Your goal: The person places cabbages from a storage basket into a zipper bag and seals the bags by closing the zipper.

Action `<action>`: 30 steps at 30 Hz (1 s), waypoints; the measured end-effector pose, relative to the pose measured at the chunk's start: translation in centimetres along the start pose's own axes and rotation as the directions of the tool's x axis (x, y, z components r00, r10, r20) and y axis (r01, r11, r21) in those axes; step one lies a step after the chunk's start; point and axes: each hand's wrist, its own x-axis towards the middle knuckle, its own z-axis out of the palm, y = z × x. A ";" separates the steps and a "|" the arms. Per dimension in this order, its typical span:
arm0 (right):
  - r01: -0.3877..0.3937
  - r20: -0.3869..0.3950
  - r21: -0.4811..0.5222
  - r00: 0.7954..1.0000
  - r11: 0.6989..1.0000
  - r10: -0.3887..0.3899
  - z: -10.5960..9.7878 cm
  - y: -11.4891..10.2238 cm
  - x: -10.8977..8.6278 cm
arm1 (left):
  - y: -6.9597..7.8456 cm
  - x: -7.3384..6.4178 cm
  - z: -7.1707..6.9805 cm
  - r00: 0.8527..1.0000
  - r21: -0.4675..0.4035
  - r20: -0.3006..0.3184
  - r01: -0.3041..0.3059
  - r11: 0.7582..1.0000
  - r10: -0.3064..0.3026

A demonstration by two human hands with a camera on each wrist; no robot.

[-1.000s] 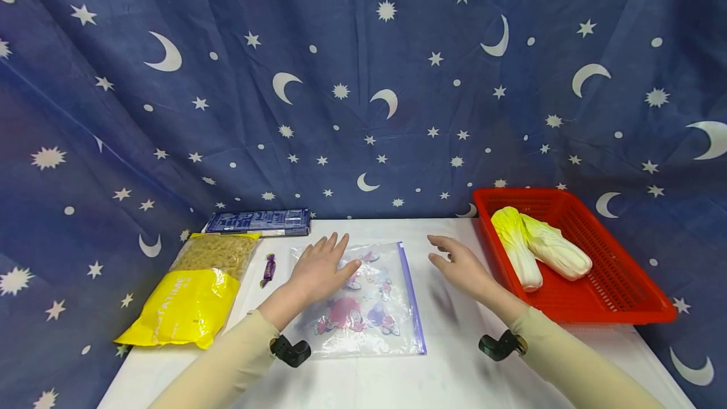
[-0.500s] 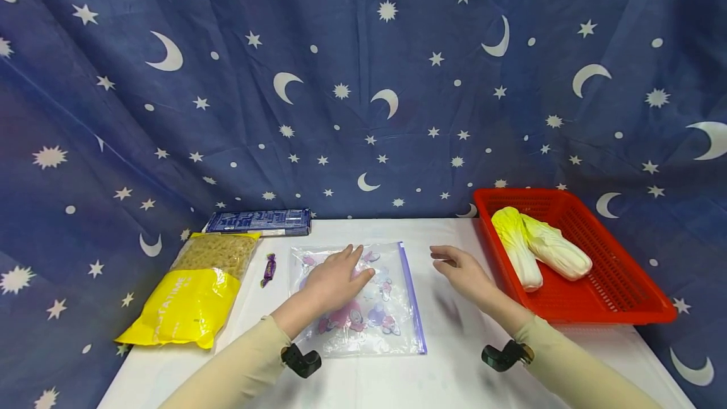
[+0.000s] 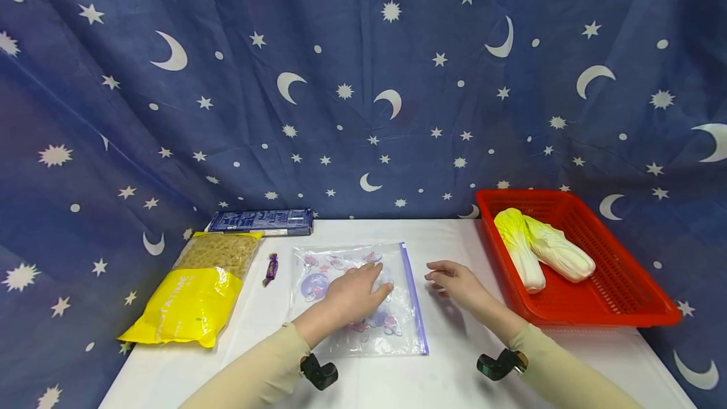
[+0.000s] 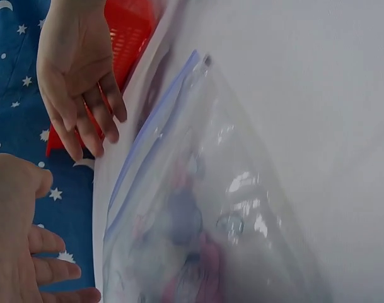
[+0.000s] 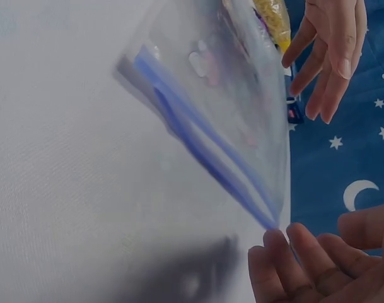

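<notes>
A clear zip bag (image 3: 309, 260) with pink and purple cartoon prints lies flat, its purple zipper strip (image 3: 416, 295) along the right side. My left hand (image 3: 353, 295) hovers over the middle of the bag, hiding part of the prints, with relaxed fingers and nothing held. To the right of the strip, my right hand (image 3: 462, 284) is raised over the table with loosely bent fingers, also holding nothing. Both palms show in the left wrist view, beside the bag (image 4: 179, 221). In the right wrist view, the right fingertips (image 5: 273, 243) overlap the end of the strip.
On the right stands a red plastic basket (image 3: 630, 295) with two napa cabbages (image 3: 559, 251) in it. At the left are a yellow pasta bag (image 3: 195, 298), a purple wrapped candy (image 3: 271, 269) and a dark blue box (image 3: 264, 221). A starry curtain (image 3: 341, 112) hangs behind the white table.
My left hand has moved to the right and slightly nearer across the bag. The right hand stays in about the same place, its fingers slightly more bent. The bag lies as before.
</notes>
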 end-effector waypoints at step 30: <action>-0.100 -0.076 0.098 0.991 0.990 0.108 0.2 1.9 0.7 | 6.0 4.3 5.8 0.982 0.256 -0.012 0.187 0.948 -0.191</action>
